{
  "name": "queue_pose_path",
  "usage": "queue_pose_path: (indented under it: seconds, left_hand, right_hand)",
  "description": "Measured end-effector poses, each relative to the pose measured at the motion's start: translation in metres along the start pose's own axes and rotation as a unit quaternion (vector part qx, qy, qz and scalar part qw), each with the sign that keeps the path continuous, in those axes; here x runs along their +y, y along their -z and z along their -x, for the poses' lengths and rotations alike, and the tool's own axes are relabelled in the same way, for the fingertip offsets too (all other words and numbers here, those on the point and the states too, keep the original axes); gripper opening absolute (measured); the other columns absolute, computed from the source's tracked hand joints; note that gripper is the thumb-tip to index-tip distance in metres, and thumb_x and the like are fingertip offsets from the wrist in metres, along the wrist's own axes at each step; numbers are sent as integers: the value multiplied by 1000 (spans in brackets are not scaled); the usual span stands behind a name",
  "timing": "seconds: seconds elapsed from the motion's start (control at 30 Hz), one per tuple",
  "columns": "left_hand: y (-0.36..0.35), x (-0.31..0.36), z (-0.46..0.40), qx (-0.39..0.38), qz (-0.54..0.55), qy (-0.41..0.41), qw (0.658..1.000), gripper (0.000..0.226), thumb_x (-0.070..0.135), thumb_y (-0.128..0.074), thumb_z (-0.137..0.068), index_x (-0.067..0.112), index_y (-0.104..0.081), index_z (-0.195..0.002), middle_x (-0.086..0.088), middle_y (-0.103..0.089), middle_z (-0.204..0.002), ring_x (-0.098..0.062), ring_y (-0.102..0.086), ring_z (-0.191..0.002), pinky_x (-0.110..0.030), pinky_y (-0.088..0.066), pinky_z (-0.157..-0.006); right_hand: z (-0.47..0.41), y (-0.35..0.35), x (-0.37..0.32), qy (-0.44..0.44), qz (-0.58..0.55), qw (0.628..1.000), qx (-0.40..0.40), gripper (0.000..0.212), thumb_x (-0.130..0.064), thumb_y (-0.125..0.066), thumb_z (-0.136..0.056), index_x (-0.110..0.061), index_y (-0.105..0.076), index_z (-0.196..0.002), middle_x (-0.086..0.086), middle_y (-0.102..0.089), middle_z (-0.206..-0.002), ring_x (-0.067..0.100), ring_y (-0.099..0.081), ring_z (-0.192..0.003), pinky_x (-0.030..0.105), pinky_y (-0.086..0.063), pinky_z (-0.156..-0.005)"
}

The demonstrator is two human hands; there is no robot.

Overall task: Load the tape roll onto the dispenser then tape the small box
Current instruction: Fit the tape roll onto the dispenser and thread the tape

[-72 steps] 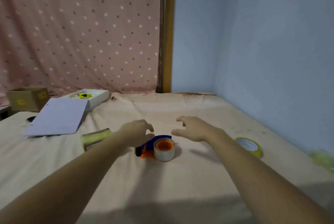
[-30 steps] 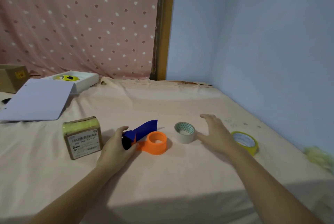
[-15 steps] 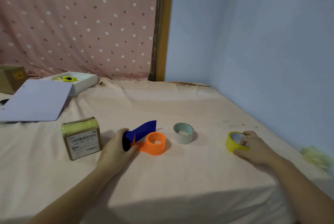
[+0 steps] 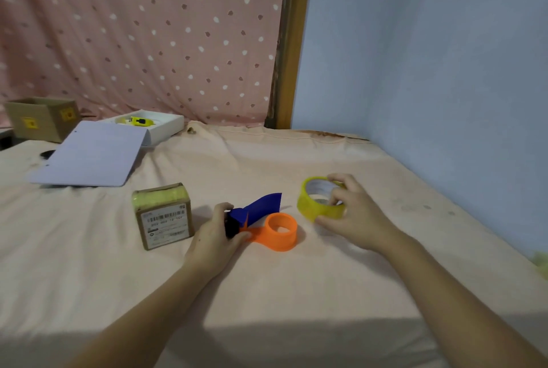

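Note:
The tape dispenser lies on the peach cloth with its orange hub (image 4: pixel 281 231) facing up and bare, and its blue flap (image 4: pixel 262 207) pointing up and right. My left hand (image 4: pixel 215 238) grips the dispenser's black handle end. My right hand (image 4: pixel 354 219) holds a yellow tape roll (image 4: pixel 315 207) tilted on edge, just right of the hub and slightly above the cloth. The small box (image 4: pixel 163 216), brown with a white barcode label and a yellowish taped top, stands left of my left hand.
A white sheet (image 4: pixel 89 154) lies at the back left, overlapping a white tray (image 4: pixel 166 130) that holds a yellow object (image 4: pixel 139 121). A cardboard box (image 4: pixel 41 117) stands at the far left. The blue wall (image 4: pixel 444 100) borders the right side.
My right hand picked up the yellow tape roll at the right and carried it left, next to the orange hub. My left hand stayed on the dispenser handle.

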State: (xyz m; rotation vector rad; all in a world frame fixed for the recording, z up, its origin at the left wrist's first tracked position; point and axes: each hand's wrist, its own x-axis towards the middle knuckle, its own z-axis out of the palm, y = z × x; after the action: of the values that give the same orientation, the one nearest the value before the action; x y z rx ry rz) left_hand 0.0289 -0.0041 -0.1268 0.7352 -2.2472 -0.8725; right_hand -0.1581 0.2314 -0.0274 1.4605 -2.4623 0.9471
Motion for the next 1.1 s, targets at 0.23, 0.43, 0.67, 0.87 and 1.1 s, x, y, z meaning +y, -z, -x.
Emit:
queue_pose_path:
  seconds: [0.23,0.43,0.67,0.87,1.1]
  left_hand:
    - [0,-7,-2,-1,0,-9,1000,68,54,-80,-77,34,-39,-128,0,-72,-110,-25,-70,-100,-42,-55,-83]
    - [0,-8,-5,8,8,-8,1000,69,51,-83,-76,28,-50,-132,3,-74,-109,-21,-70,-101,-37,-54,-86]
    - [4,-2,3,93,61,-73,991,38,29,-78,-80,22,-54,-109,9,-52,-111,-11,-55,-102,-34,-50,-88]
    - [6,19,29,0,13,-62,998,47,69,-66,-74,24,-51,-71,8,-60,-63,-9,-55,-63,-34,-47,-61]
    - [-7,35,31,-25,-65,-16,997,52,81,-61,-70,32,-61,-86,12,-67,-77,-8,-64,-76,-30,-48,-64]
  right_hand:
    - [-10,-69,-30,16,-12,996,-88,27,-43,-74,-68,-29,-51,-71,-19,-38,-143,18,-44,-131,35,-41,-102]
    - [-2,-87,-23,-4,20,992,-125,52,-51,-68,-71,-38,-48,-118,-19,-28,-145,14,-42,-131,40,-43,-108]
    - [2,-112,-31,-51,29,997,-51,78,-51,-63,-62,-42,-38,-136,-13,-34,-137,18,-36,-131,39,-38,-109]
    - [3,-115,-32,-56,35,997,-44,81,-57,-66,-62,-43,-37,-137,-13,-34,-137,19,-36,-131,40,-41,-106]
    - [5,-112,-32,-62,49,994,-72,84,-59,-64,-63,-46,-32,-139,-11,-29,-144,20,-32,-134,44,-42,-108]
